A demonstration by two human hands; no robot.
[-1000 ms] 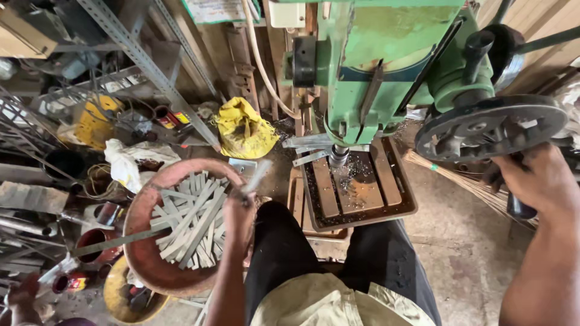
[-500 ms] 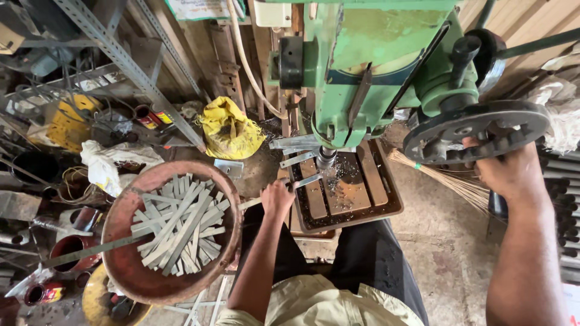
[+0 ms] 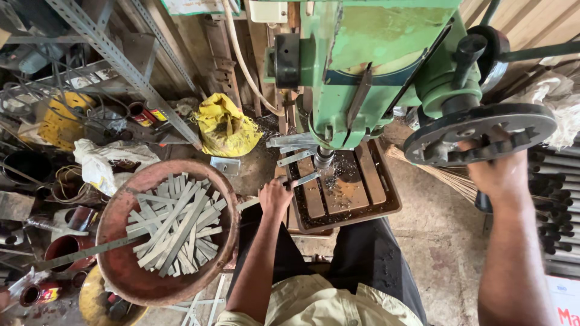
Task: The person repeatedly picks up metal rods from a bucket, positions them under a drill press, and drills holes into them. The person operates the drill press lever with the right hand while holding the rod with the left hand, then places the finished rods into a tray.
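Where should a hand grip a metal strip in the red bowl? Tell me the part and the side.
Probably take a strip from the top of the pile of metal strips in the red bowl, pinching its long edges near one free end. Come from above: the strips lie flat and crisscrossed, and the bowl's raised rim blocks a sideways approach.

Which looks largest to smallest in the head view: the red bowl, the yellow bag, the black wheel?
1. red bowl, clearly largest.
2. black wheel.
3. yellow bag, smallest. The wheel sits nearer the camera, so its rank over the bag is unsure.
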